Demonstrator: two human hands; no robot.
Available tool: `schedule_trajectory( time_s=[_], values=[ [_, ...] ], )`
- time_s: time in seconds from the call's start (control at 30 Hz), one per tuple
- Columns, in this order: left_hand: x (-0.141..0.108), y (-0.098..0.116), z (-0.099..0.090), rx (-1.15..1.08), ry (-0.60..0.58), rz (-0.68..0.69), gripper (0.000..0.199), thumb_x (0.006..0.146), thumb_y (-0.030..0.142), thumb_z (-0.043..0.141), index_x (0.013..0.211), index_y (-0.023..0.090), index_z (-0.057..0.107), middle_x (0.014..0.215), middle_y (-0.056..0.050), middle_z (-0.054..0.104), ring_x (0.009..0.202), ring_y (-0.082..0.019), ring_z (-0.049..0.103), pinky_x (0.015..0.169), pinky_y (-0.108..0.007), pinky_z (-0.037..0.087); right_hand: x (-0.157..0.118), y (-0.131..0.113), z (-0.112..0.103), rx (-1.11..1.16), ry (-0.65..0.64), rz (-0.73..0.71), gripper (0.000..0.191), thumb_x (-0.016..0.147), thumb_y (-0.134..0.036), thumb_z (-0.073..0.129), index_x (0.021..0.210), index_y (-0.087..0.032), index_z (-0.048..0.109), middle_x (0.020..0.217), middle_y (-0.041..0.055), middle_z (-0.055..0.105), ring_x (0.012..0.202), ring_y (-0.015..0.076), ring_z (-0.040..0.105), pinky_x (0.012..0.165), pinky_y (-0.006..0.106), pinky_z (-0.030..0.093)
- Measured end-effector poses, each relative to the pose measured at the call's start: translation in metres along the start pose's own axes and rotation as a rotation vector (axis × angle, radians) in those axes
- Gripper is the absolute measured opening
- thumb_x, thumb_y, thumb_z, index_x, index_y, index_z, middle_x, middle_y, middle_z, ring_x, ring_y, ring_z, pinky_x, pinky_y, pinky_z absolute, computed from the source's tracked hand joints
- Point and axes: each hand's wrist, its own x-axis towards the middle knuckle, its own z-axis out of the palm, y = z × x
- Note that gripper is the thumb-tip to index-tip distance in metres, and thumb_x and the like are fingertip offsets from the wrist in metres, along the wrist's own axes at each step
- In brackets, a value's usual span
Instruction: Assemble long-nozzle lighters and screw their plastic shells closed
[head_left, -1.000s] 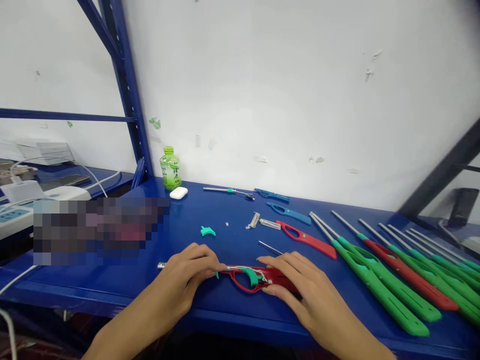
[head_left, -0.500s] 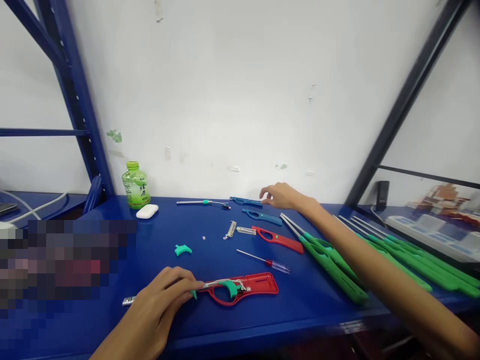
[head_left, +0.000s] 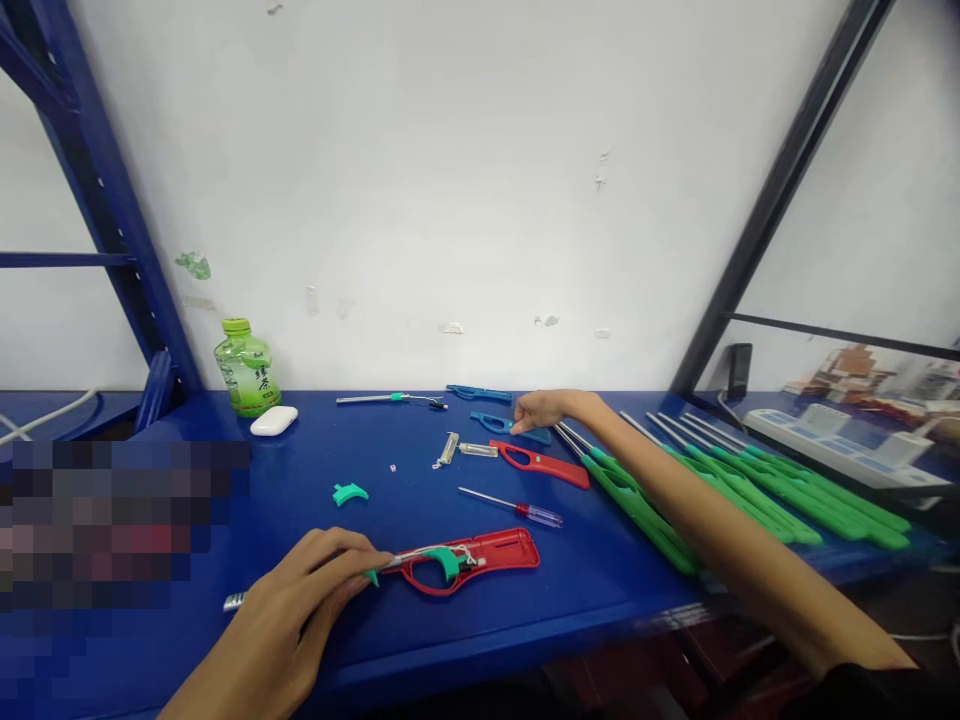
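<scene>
My left hand (head_left: pixel 300 600) is closed on the front end of an opened red lighter casing (head_left: pixel 517 548), near the table's front. Inside that casing lie a green trigger (head_left: pixel 450 562), thin white wires and a metal rod, partly hidden by my fingers. Farther back, my right hand (head_left: pixel 547 408) bends down with its fingers together on a blue lighter casing half (head_left: pixel 489 421); the fingertips are partly hidden. Behind it lies a second blue casing half (head_left: pixel 484 394). A red casing half (head_left: pixel 555 468) rests just in front, beside two clear small fuel tanks (head_left: pixel 478 450).
A screwdriver (head_left: pixel 540 515) and a loose green trigger (head_left: pixel 349 494) lie mid-table. A metal rod with wires (head_left: pixel 367 400) lies at the back. Long green lighters (head_left: pixel 637 500) spread rightward under my right arm. A bottle (head_left: pixel 247 375) and white case (head_left: pixel 274 420) stand left.
My right hand has come forward from the rear blue casing half to the nearer one, its fingers drawing together. My left hand keeps its grip. The whole view has shifted slightly.
</scene>
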Motion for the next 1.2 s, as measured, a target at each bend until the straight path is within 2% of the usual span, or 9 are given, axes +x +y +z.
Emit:
schedule_trajectory(
  time_s=[0.2, 0.4, 0.5, 0.6, 0.7, 0.77, 0.93, 1.07, 1.2],
  values=[
    [0.000, 0.007, -0.002, -0.010, -0.005, -0.026, 0.027, 0.110, 0.036, 0.051, 0.116, 0.035, 0.078, 0.112, 0.001, 0.076, 0.098, -0.014, 0.073, 0.089, -0.019, 0.056, -0.004, -0.002, -0.005, 0.012, 0.034, -0.012, 0.033, 0.104, -0.040, 0.068, 0.130, -0.019, 0.067, 0.133, 0.0092, 0.068, 0.112, 0.0263, 0.070, 0.095, 0.047, 0.061],
    [-0.001, 0.005, 0.000, -0.014, 0.010, -0.029, 0.027, 0.110, 0.037, 0.052, 0.118, 0.038, 0.077, 0.113, 0.003, 0.076, 0.099, -0.013, 0.073, 0.092, -0.019, 0.056, -0.027, -0.012, -0.018, 0.031, 0.206, -0.041, 0.034, 0.105, -0.041, 0.067, 0.130, -0.019, 0.066, 0.133, 0.0102, 0.068, 0.114, 0.0256, 0.069, 0.097, 0.048, 0.060],
    [-0.002, 0.004, 0.001, -0.011, 0.017, -0.027, 0.025, 0.109, 0.038, 0.054, 0.119, 0.039, 0.077, 0.113, 0.004, 0.076, 0.098, -0.013, 0.073, 0.090, -0.019, 0.056, -0.050, -0.016, -0.003, 0.031, 0.196, -0.055, 0.032, 0.104, -0.045, 0.068, 0.119, -0.018, 0.070, 0.120, 0.0077, 0.072, 0.104, 0.0230, 0.071, 0.093, 0.045, 0.060],
    [-0.002, 0.003, 0.002, -0.011, 0.026, -0.033, 0.026, 0.108, 0.039, 0.054, 0.118, 0.038, 0.077, 0.112, 0.002, 0.076, 0.098, -0.015, 0.073, 0.090, -0.020, 0.057, -0.071, -0.018, 0.030, 0.039, 0.212, -0.064, 0.037, 0.099, -0.052, 0.072, 0.112, -0.017, 0.071, 0.107, 0.0066, 0.073, 0.095, 0.0221, 0.070, 0.088, 0.042, 0.058],
    [-0.002, 0.004, 0.002, -0.009, 0.020, -0.043, 0.027, 0.108, 0.040, 0.053, 0.116, 0.035, 0.078, 0.112, 0.000, 0.077, 0.096, -0.017, 0.073, 0.087, -0.022, 0.058, -0.081, -0.016, 0.063, 0.076, 0.293, -0.118, 0.036, 0.100, -0.051, 0.068, 0.111, -0.017, 0.069, 0.111, 0.0111, 0.071, 0.100, 0.0239, 0.068, 0.092, 0.039, 0.054],
    [-0.001, 0.005, 0.000, -0.014, 0.009, -0.044, 0.027, 0.108, 0.038, 0.053, 0.115, 0.034, 0.079, 0.112, 0.000, 0.077, 0.097, -0.017, 0.073, 0.089, -0.022, 0.058, -0.082, -0.014, 0.076, 0.099, 0.339, -0.150, 0.036, 0.104, -0.051, 0.060, 0.107, -0.017, 0.068, 0.113, 0.0129, 0.070, 0.103, 0.0250, 0.067, 0.096, 0.039, 0.052],
    [0.006, 0.010, -0.006, -0.018, -0.007, 0.004, 0.027, 0.106, 0.029, 0.053, 0.113, 0.037, 0.078, 0.107, 0.003, 0.077, 0.093, -0.013, 0.075, 0.086, -0.017, 0.058, -0.083, -0.012, 0.079, 0.140, 0.373, -0.189, 0.041, 0.104, -0.057, 0.056, 0.097, -0.017, 0.067, 0.103, 0.0119, 0.070, 0.097, 0.0263, 0.068, 0.092, 0.039, 0.053],
    [0.006, 0.009, -0.007, -0.003, -0.019, 0.016, 0.028, 0.107, 0.031, 0.052, 0.114, 0.035, 0.079, 0.108, 0.002, 0.078, 0.091, -0.014, 0.076, 0.083, -0.018, 0.059, -0.090, -0.013, 0.076, 0.162, 0.385, -0.149, 0.032, 0.107, -0.044, 0.049, 0.107, -0.017, 0.066, 0.108, 0.0133, 0.071, 0.097, 0.0267, 0.070, 0.087, 0.037, 0.054],
    [0.002, 0.006, -0.007, -0.003, -0.048, -0.009, 0.029, 0.108, 0.031, 0.050, 0.118, 0.035, 0.077, 0.113, 0.001, 0.077, 0.096, -0.015, 0.075, 0.087, -0.020, 0.059, -0.094, -0.011, 0.072, 0.158, 0.321, -0.084, 0.032, 0.102, -0.045, 0.060, 0.117, -0.018, 0.067, 0.110, 0.0126, 0.074, 0.098, 0.0263, 0.071, 0.084, 0.035, 0.054]
  ],
)
